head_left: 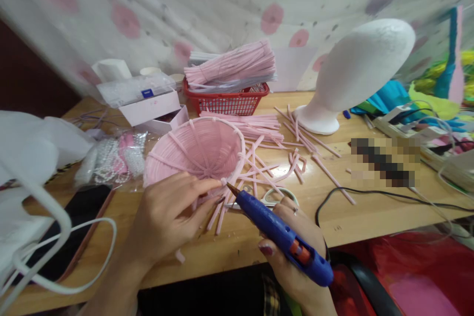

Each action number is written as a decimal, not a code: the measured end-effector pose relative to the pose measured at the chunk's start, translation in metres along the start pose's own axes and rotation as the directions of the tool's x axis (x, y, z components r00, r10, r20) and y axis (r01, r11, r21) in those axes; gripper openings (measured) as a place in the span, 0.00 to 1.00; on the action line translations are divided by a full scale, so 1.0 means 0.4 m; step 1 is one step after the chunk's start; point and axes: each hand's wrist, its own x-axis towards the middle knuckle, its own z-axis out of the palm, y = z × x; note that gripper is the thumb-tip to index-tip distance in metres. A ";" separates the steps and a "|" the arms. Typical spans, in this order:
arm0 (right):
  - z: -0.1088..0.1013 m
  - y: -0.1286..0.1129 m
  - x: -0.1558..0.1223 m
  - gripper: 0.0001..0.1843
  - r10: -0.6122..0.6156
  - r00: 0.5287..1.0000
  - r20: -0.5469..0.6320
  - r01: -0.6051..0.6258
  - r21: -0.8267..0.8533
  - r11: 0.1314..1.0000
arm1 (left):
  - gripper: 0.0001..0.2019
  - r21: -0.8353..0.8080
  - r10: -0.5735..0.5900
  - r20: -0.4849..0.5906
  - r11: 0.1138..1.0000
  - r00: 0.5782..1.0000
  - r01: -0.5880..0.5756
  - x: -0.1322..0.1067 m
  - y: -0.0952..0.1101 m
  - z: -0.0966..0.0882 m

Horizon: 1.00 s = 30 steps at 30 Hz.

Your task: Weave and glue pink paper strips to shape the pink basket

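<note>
A pink woven basket (196, 150) of paper sticks lies tilted on the wooden table (370, 217). My left hand (168, 215) pinches a pink stick end at the basket's near rim, fingers closed. My right hand (296, 247) grips a blue glue gun (281, 234), its nozzle tip almost touching the pinched stick end. Loose pink sticks (274, 158) fan out from the basket across the table.
A red basket (229, 101) of bundled pink sticks stands behind. A white foam head (355, 69) sits at the right. White boxes (144, 101) and bags of beads (114, 158) lie left. Scissors (270, 197), a black cable (388, 195), a phone (74, 227) and white cord (55, 237) lie near.
</note>
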 end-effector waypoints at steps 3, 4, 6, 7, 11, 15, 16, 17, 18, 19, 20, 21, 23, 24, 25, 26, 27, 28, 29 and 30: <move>0.000 0.002 -0.002 0.30 0.010 1.000 -0.002 -0.010 0.008 1.000 | 0.02 -0.003 0.009 -0.003 1.000 1.000 -0.009 0.004 0.001 0.001; 0.000 0.002 -0.004 0.30 0.014 1.000 -0.002 -0.014 0.008 1.000 | 0.02 -0.003 0.010 -0.001 1.000 1.000 -0.010 0.005 0.001 0.001; 0.000 0.004 -0.007 0.31 0.016 1.000 0.008 -0.016 -0.001 1.000 | 0.02 0.002 -0.002 0.003 1.000 1.000 0.002 0.003 0.001 0.000; -0.001 0.004 -0.008 0.31 0.014 1.000 0.009 -0.014 -0.006 1.000 | 0.02 0.006 -0.017 0.008 1.000 1.000 0.017 0.002 0.001 0.000; -0.004 0.006 -0.009 0.31 0.001 1.000 -0.003 -0.001 -0.027 1.000 | 0.06 0.001 -0.092 0.028 0.996 0.995 0.092 -0.005 0.000 0.000; -0.007 0.008 -0.010 0.29 -0.017 1.000 -0.009 0.017 -0.040 0.999 | 0.03 -0.003 -0.080 0.034 0.997 0.996 0.081 -0.005 -0.001 0.003; -0.007 0.009 -0.010 0.29 -0.015 1.000 -0.009 0.015 -0.038 0.999 | 0.03 -0.001 -0.073 0.033 0.997 0.997 0.073 -0.004 -0.002 0.003; -0.007 0.010 -0.010 0.29 -0.012 1.000 -0.006 0.012 -0.036 0.999 | 0.03 -0.001 -0.065 0.033 0.998 0.997 0.065 -0.004 -0.002 0.004; -0.008 0.010 -0.010 0.29 -0.008 1.000 -0.002 0.008 -0.033 0.999 | 0.03 0.001 -0.058 0.030 0.998 0.998 0.058 -0.003 -0.002 0.004; -0.009 0.011 -0.010 0.30 -0.003 1.000 0.003 0.003 -0.028 1.000 | 0.03 0.003 -0.056 0.028 0.998 0.998 0.056 -0.002 -0.003 0.005; -0.009 0.012 -0.010 0.30 0.000 1.000 0.008 0.000 -0.022 1.000 | 0.03 0.002 -0.055 0.026 0.998 0.998 0.055 -0.002 -0.004 0.005; -0.010 0.012 -0.009 0.29 0.004 1.000 0.009 -0.003 -0.017 1.000 | 0.03 0.001 -0.058 0.029 0.998 0.998 0.058 -0.002 -0.004 0.005; -0.014 0.010 -0.006 0.27 0.005 1.000 0.008 -0.005 -0.005 1.000 | 0.03 -0.006 -0.058 0.031 0.998 0.998 0.058 -0.003 -0.005 0.005; -0.017 0.008 -0.005 0.25 0.001 1.000 0.009 -0.001 0.000 1.000 | 0.03 -0.011 -0.059 0.032 0.998 0.998 0.059 -0.004 -0.006 0.005; -0.021 0.006 -0.005 0.22 -0.003 1.000 0.013 0.003 0.000 1.000 | 0.03 -0.015 -0.062 0.035 0.998 0.997 0.063 -0.005 -0.006 0.005; -0.025 0.004 -0.006 0.20 -0.007 1.000 0.026 0.007 -0.006 1.000 | 0.03 -0.017 -0.057 0.032 0.998 0.998 0.058 -0.006 -0.007 0.004; -0.031 0.002 -0.009 0.17 -0.006 0.999 0.045 0.007 -0.018 1.000 | 0.03 -0.014 -0.053 0.032 0.998 0.998 0.054 -0.006 -0.008 0.004; -0.037 0.003 -0.013 0.15 0.000 0.998 0.067 0.003 -0.035 0.999 | 0.03 -0.008 -0.049 0.030 0.999 0.998 0.049 -0.006 -0.009 0.004; -0.044 0.005 -0.020 0.14 0.014 0.996 0.089 -0.009 -0.055 0.998 | 0.02 0.000 -0.046 0.029 0.999 0.999 0.046 -0.005 -0.010 0.004; -0.052 0.011 -0.028 0.14 0.038 0.994 0.101 -0.030 -0.076 0.997 | 0.02 0.009 -0.039 0.029 0.999 0.999 0.038 -0.004 -0.011 0.004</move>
